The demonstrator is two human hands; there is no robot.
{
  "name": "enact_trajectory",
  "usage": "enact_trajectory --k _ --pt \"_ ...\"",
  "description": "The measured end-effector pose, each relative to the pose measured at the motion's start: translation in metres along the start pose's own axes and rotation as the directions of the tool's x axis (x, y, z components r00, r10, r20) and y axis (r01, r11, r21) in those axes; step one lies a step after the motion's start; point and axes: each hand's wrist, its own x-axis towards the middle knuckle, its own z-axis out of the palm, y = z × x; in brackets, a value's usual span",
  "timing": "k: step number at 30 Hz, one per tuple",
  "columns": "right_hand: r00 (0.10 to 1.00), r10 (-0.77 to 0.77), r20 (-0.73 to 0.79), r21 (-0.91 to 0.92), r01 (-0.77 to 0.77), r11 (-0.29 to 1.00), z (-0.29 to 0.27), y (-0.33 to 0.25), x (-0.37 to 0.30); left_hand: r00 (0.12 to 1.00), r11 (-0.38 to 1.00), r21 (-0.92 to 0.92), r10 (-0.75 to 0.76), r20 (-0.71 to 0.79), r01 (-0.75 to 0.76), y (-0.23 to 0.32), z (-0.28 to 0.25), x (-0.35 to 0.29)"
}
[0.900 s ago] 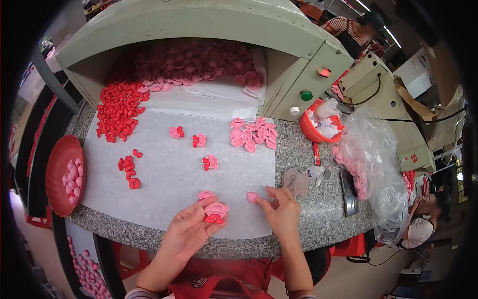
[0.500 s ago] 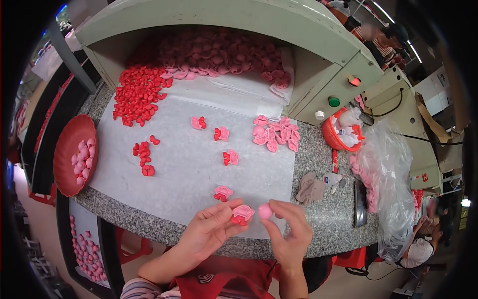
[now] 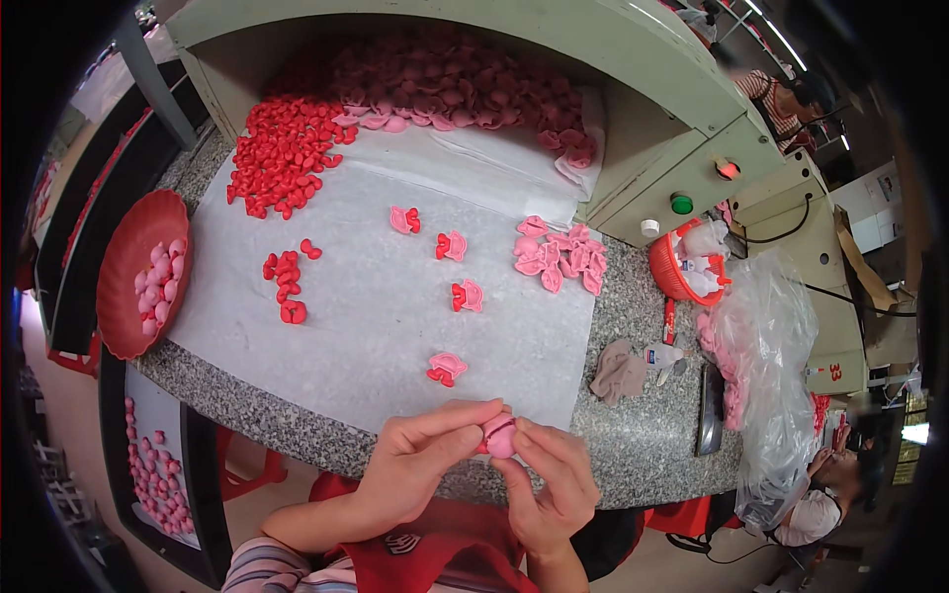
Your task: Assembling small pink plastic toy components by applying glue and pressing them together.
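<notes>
My left hand [image 3: 420, 463] pinches a pink shell piece with a red bow-like part, of which only a bit of red shows between my fingers. In my right hand [image 3: 547, 484], thumb and fingertips grip a smooth pink rounded piece [image 3: 501, 442]. The two pieces meet face to face, with a dark line between them. Beyond my hands, several pink-and-red pieces [image 3: 447, 368] lie spaced out on a white sheet [image 3: 366, 346]. Loose red bow-like pieces [image 3: 288, 279] lie to the left, and a cluster of pink shell pieces [image 3: 560, 257] to the right.
Heaps of red pieces [image 3: 282, 148] and pink shells [image 3: 445, 89] fill the green cabinet's opening. At left stands a red bowl [image 3: 114, 287] of pink pieces. Rightward are an orange basket [image 3: 664, 272], a crumpled cloth [image 3: 620, 374], a dark phone-like slab [image 3: 710, 410] and a plastic bag [image 3: 781, 356].
My right hand has moved left and brought its pink rounded piece against the shell piece in my left hand. The view has shifted slightly.
</notes>
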Motion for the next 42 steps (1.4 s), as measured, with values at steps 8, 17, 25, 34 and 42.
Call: enact_trajectory --k 8,17,25,34,42 --pt "1.0 0.011 -0.021 0.022 -0.011 1.0 0.001 0.002 -0.004 0.996 0.985 0.147 0.082 0.041 -0.088 0.0 0.0 -0.001" --pt "0.998 -0.001 -0.056 -0.028 -0.001 1.0 0.004 0.003 -0.01 0.974 0.918 0.327 0.204 0.097 -0.225 -0.003 0.002 -0.002" --pt "0.995 -0.042 -0.087 -0.074 0.036 0.997 0.004 0.003 -0.01 0.969 0.895 0.374 0.207 0.135 -0.243 -0.004 0.005 -0.001" --pt "0.984 -0.105 -0.141 -0.117 0.088 0.989 0.002 0.005 -0.011 0.893 0.675 0.596 0.409 0.188 -0.435 -0.009 0.019 -0.004" --pt "0.985 -0.116 -0.128 -0.125 0.1 0.987 -0.004 0.001 -0.012 0.86 0.604 0.634 0.463 0.214 -0.483 -0.012 0.023 -0.004"
